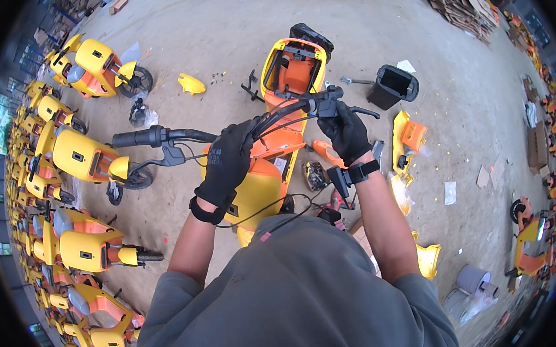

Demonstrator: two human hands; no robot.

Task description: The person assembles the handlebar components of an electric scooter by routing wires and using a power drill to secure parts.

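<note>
A black handlebar [191, 134] with loose cables crosses in front of me above a partly stripped yellow and orange scooter [255, 188]. My left hand [229, 161], in a black glove, is closed around the middle of the bar and the cables beside it. At the bar's right end my gloved right hand [346, 133] pinches the brake lever mount [327, 104] from below; its fingertips are partly hidden. The brake lever [366, 113] sticks out to the right. On the left end are a black grip [134, 138] and another brake lever [172, 156].
Parked yellow scooters [91, 165] stand in rows at the left. On the floor are a black bin [393, 87], a wrench [357, 81], a yellow panel [191, 83], a box of small parts [316, 176] and a white bucket [473, 279]. Flattened cardboard [462, 16] is stacked at the far right.
</note>
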